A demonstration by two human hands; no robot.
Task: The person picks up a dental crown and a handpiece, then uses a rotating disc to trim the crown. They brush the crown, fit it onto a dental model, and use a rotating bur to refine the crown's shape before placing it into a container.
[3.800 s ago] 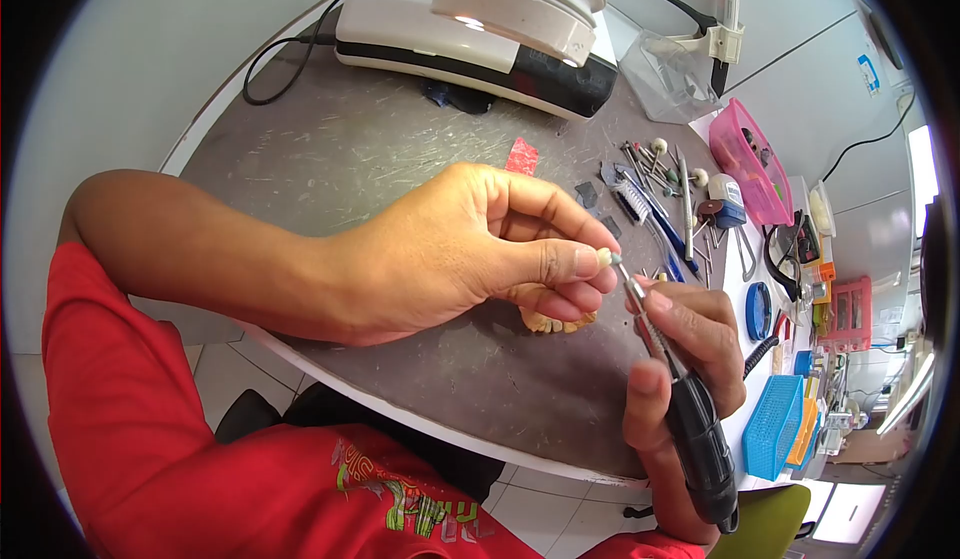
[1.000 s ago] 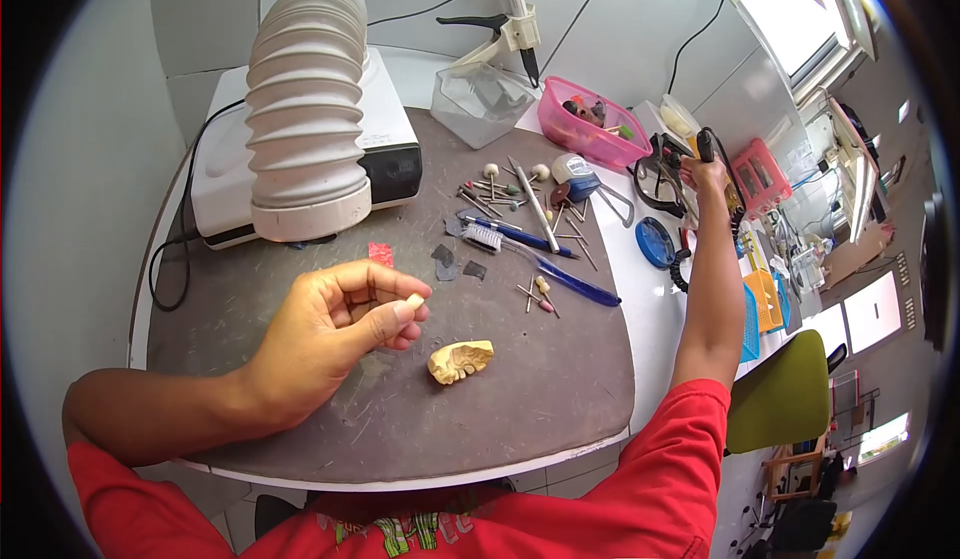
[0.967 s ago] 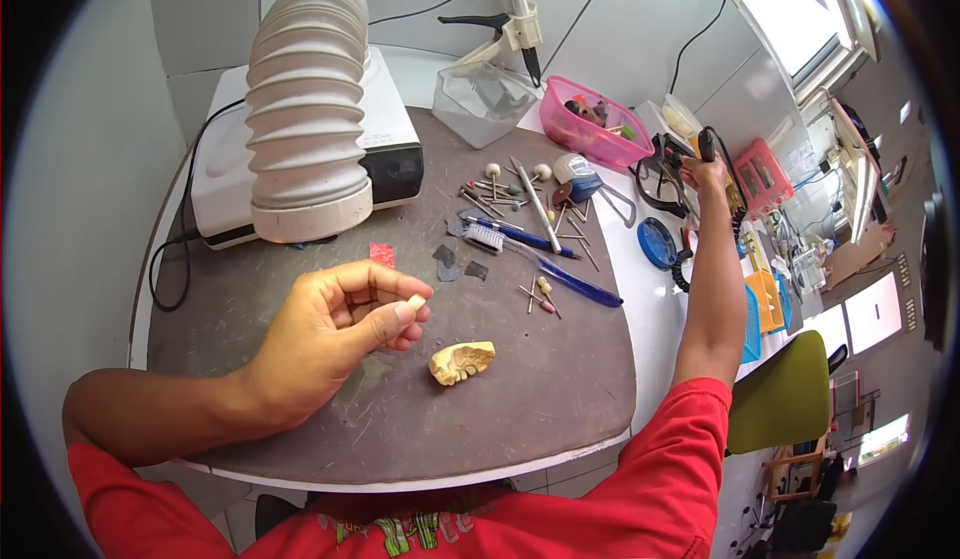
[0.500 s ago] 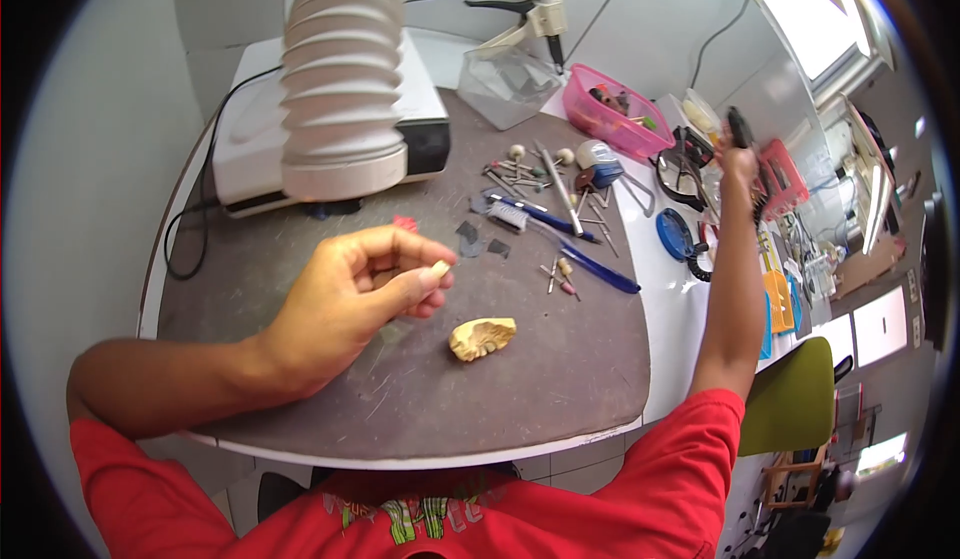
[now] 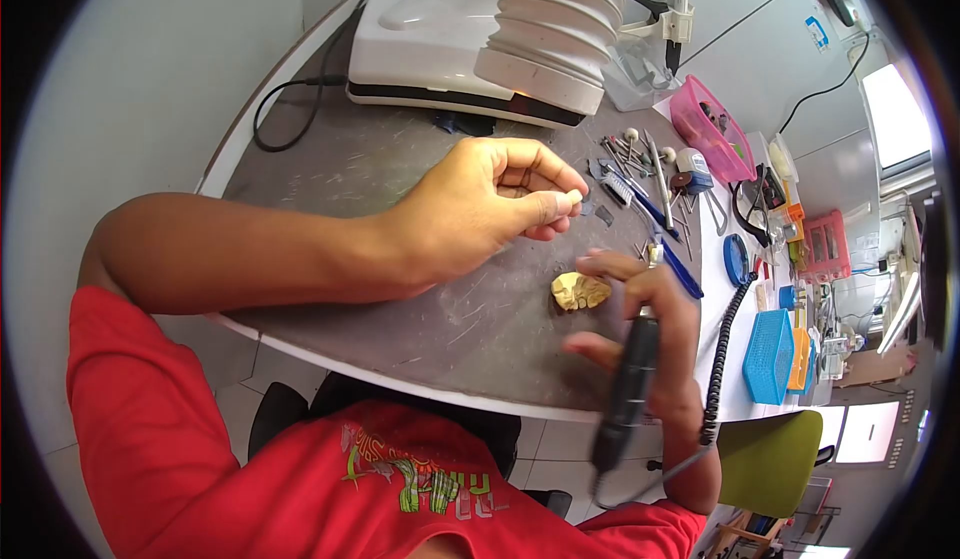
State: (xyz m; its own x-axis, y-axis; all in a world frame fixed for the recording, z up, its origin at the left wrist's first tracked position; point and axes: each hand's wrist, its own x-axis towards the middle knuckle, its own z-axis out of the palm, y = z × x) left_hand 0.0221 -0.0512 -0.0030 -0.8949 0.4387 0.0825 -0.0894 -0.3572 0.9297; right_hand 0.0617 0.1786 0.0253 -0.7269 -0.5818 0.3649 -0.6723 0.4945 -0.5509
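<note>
Between thumb and fingertips, my left hand (image 5: 470, 199) pinches a small pale piece that looks like a tooth crown (image 5: 575, 196), above the dark mat. My right hand (image 5: 675, 324) has a black rotary handpiece (image 5: 630, 379) lying across it, its tip pointing away from me and its cord trailing from the near end. The thumb and some fingers of that hand are spread around a yellowish dental cast (image 5: 575, 293), which sits on the mat; the fingertips overlap its right edge in this view.
A white extraction hose (image 5: 560, 34) hangs over a white box unit (image 5: 430, 44) at the back. Burs, a brush (image 5: 617, 191) and a pink basket (image 5: 705, 124) lie toward the back right. A coiled cord (image 5: 722, 349) runs along the right, near a blue basket (image 5: 768, 359).
My right hand has come in from the far right with the handpiece, down to the cast. The view has turned to the right; my left hand keeps its pinch on the crown.
</note>
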